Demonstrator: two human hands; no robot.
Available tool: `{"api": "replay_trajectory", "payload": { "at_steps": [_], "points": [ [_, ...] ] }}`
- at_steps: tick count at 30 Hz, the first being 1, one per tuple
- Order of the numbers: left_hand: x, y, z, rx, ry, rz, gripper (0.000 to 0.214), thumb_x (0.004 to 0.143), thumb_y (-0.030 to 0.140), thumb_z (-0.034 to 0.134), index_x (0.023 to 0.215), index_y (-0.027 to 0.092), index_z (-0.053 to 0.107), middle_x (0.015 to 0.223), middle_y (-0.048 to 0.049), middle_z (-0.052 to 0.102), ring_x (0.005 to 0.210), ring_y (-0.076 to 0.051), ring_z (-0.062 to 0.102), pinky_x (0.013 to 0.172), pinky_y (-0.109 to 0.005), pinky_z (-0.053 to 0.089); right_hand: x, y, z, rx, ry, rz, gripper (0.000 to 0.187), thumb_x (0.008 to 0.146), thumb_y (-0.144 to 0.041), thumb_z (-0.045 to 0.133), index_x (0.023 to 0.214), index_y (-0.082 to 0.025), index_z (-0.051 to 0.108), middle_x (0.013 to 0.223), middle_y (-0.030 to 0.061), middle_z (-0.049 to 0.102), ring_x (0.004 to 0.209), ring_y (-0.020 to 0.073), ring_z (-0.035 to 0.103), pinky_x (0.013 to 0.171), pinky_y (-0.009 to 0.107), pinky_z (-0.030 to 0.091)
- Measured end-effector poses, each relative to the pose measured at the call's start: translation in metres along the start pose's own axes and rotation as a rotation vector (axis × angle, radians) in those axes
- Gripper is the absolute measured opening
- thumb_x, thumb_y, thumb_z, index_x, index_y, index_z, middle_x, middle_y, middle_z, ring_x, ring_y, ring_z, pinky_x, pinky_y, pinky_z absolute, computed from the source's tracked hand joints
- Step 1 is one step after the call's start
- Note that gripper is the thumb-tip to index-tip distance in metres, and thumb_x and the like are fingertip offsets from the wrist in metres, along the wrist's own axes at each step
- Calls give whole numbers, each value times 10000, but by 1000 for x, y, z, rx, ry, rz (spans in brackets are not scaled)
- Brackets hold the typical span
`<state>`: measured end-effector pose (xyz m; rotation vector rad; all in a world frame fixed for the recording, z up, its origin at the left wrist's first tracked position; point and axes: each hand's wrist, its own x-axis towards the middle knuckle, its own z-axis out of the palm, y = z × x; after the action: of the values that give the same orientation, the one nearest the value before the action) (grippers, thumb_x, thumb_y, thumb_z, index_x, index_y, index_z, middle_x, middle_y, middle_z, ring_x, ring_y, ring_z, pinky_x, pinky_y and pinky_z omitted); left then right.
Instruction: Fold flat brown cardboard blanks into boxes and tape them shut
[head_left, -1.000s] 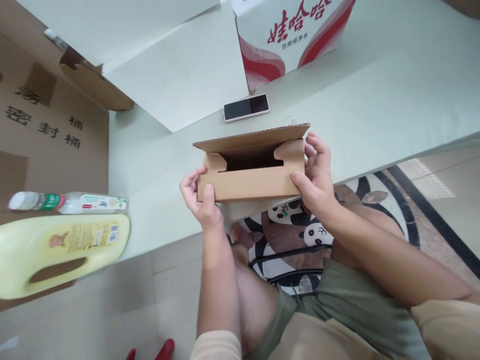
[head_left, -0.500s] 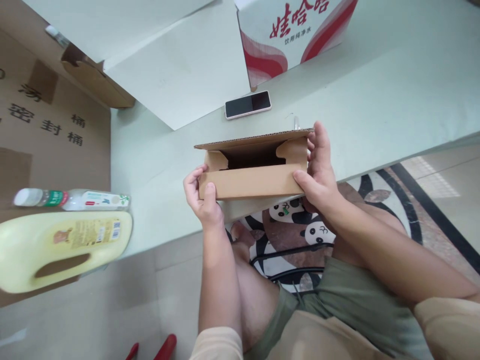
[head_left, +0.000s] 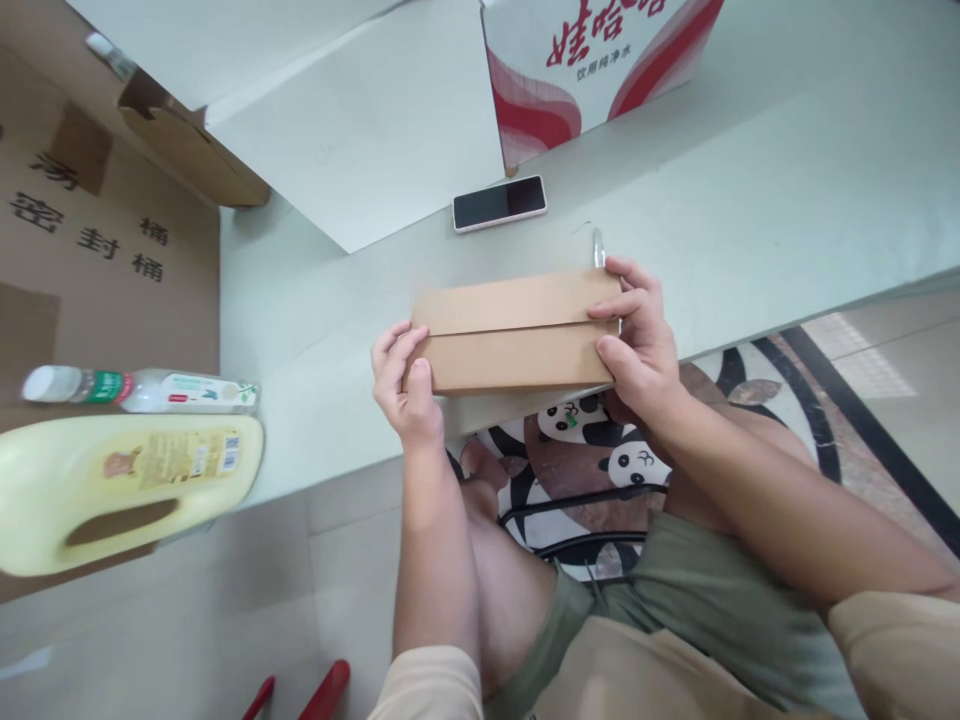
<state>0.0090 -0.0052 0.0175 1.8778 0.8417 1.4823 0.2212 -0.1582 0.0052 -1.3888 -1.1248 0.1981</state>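
Between my two hands is a small brown cardboard box (head_left: 517,358), held near the front edge of the table. Its lid is down across the opening, and a narrow seam shows along the side facing me. My left hand (head_left: 409,385) grips the left end, thumb on the near face and fingers at the corner by the lid. At the right end, my right hand (head_left: 641,325) has its thumb on the near face and fingers over the lid's corner. What lies inside the box is hidden.
Beyond the box lie a phone (head_left: 499,204) and a small clear object (head_left: 598,248). A white box (head_left: 360,130) and a red-and-white carton (head_left: 540,110) stand at the back. To the left are a water bottle (head_left: 150,390), a large yellow jug (head_left: 135,480) and a big carton (head_left: 112,300).
The box's lid, raised half a second ago with the dark inside showing, is now folded down over the opening. My right fingers have moved onto the lid.
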Motion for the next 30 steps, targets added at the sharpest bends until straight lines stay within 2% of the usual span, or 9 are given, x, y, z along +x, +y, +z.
{"api": "replay_trajectory", "payload": {
  "at_steps": [9,20,24,30],
  "points": [
    [-4,-5,0,-26,-17,8,353,857,291,554,1136,250,766,1227,-52,675,1203,-216,615,1095,-402,479,-1,1,0,-65,-5,-13,408,931,-631,458,1170,-311,539,1561,65,385,1494,344,345,1235,612,293],
    [-4,-3,0,-69,3,44,350,848,251,559,1123,265,775,1207,-38,692,1189,-204,622,1091,-396,480,-4,-5,-3,-86,-28,5,343,940,-599,475,1154,-353,584,1607,-5,352,1540,352,279,1266,637,226],
    [-5,-3,1,-84,9,48,355,852,249,552,1131,263,773,1203,-38,696,1175,-202,628,1074,-395,489,-4,-2,-4,-38,-38,-47,346,927,-585,503,1182,-366,585,1616,-16,337,1547,361,265,1276,645,186],
    [-3,-1,1,-50,26,22,295,837,275,590,1056,248,787,1176,-47,701,1148,-207,641,1068,-405,494,-5,1,-3,-98,-22,-48,397,909,-632,484,1179,-354,571,1590,6,367,1527,379,295,1245,673,234]
  ]
}}
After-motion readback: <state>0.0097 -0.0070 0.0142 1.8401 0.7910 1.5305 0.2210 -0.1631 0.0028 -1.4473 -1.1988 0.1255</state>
